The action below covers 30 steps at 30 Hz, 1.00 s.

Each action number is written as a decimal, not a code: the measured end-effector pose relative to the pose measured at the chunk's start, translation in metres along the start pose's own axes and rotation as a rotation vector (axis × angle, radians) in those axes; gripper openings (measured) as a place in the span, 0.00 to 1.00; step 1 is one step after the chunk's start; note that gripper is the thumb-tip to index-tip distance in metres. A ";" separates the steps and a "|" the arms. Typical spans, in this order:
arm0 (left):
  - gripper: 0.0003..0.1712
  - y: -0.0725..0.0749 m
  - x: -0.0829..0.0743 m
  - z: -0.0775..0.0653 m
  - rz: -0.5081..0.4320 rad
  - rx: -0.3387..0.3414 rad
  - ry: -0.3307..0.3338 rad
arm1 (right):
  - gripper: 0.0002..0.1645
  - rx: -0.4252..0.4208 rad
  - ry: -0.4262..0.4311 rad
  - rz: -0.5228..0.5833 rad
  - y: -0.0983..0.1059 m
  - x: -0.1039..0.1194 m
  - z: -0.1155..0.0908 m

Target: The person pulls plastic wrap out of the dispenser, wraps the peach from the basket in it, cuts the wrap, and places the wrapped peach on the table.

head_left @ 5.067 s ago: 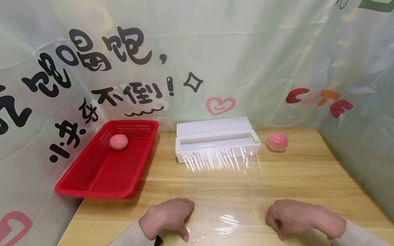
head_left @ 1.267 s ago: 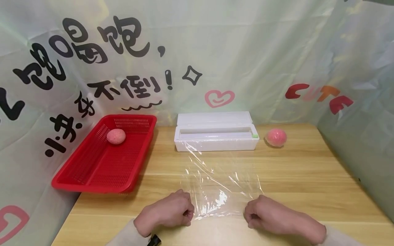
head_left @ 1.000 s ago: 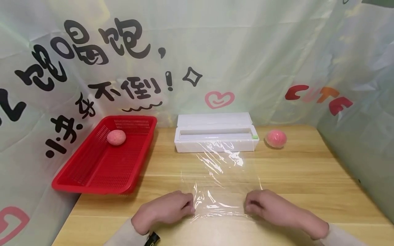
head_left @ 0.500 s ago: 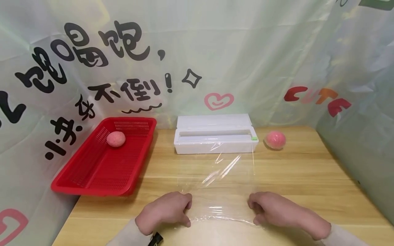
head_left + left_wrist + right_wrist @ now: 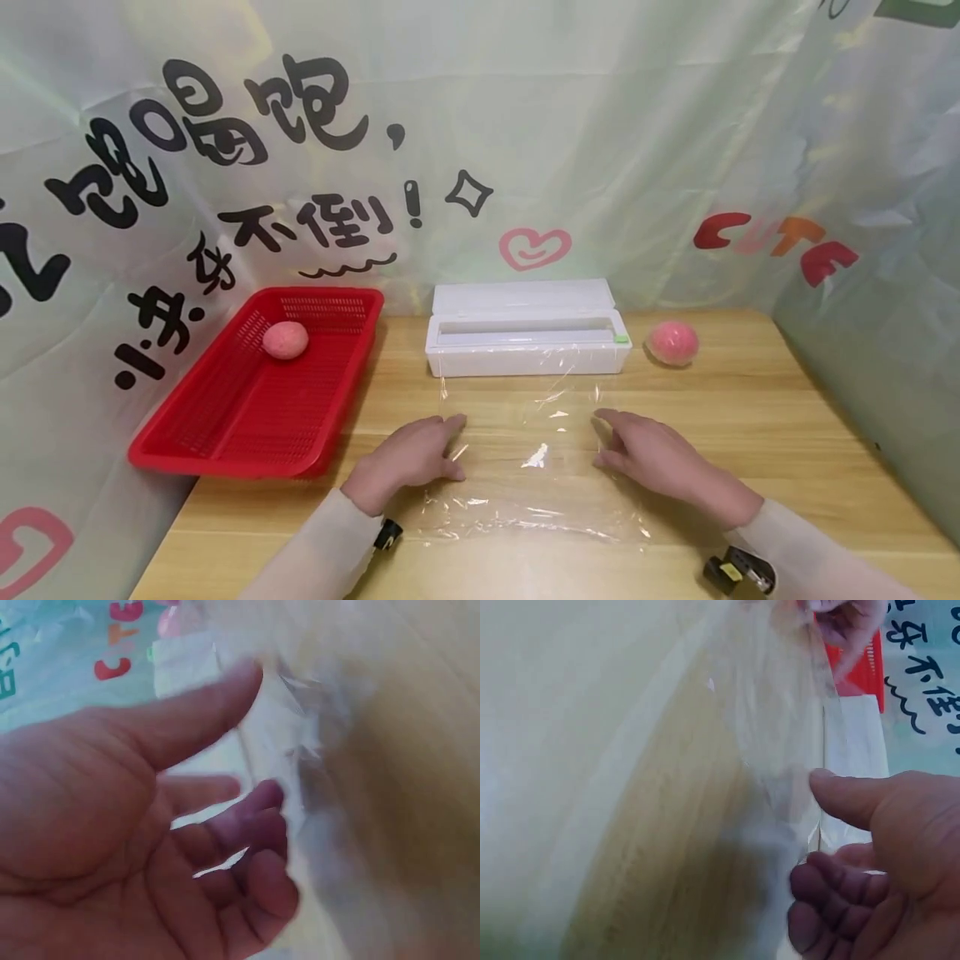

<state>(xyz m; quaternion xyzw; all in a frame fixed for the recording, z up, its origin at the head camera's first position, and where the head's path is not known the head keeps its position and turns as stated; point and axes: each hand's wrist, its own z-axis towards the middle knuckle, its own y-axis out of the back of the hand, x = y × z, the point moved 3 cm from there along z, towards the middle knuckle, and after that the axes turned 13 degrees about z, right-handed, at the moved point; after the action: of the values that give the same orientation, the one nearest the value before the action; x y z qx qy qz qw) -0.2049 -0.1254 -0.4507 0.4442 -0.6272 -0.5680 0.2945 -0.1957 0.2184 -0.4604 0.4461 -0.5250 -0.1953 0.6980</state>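
A sheet of cling film (image 5: 528, 483) stretches over the table from the white dispenser box (image 5: 528, 362), its near edge crinkled. At the film's left side is my left hand (image 5: 408, 457), thumb and fingers apart. My right hand (image 5: 656, 457) mirrors it on the right side, fingertips near or on the film edge; contact is hard to tell. In the left wrist view the left hand (image 5: 142, 817) has loosely bent fingers and an extended thumb. The right wrist view shows the right hand (image 5: 877, 862) with a gap between thumb and fingers, film (image 5: 776, 742) beyond them.
A red plastic basket (image 5: 258, 421) at left holds a pink, roundish fruit-like thing (image 5: 286, 341). Right of the dispenser sits a pink peach-like fruit (image 5: 673, 343), glossy on top. The box's lid (image 5: 523, 296) stands raised. Printed cloth (image 5: 637, 125) walls the table's back and sides.
Earlier both hands held the film's near corners and pulled it toward me. The fingers have since spread, and both hands have moved forward along its sides. The film now lies lower and flatter.
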 end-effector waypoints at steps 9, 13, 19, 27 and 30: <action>0.39 0.002 0.003 0.006 -0.005 0.070 -0.032 | 0.21 0.050 -0.050 0.010 -0.002 -0.007 0.003; 0.25 0.024 0.006 -0.002 0.019 0.032 -0.037 | 0.32 0.044 -0.072 0.016 0.000 -0.007 0.002; 0.13 0.087 0.019 -0.012 0.070 -0.133 0.020 | 0.35 -0.002 -0.040 0.000 0.001 -0.002 0.003; 0.17 0.171 0.102 -0.016 0.144 -0.179 0.273 | 0.33 -0.005 -0.036 0.006 0.000 0.003 0.005; 0.19 0.183 0.152 -0.008 0.156 -0.147 0.380 | 0.34 0.000 -0.047 0.002 0.000 0.002 0.003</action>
<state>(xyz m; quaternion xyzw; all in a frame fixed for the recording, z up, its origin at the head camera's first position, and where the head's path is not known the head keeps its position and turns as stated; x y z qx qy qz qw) -0.3043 -0.2719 -0.2919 0.4707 -0.5497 -0.4936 0.4823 -0.1979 0.2157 -0.4596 0.4406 -0.5419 -0.2052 0.6857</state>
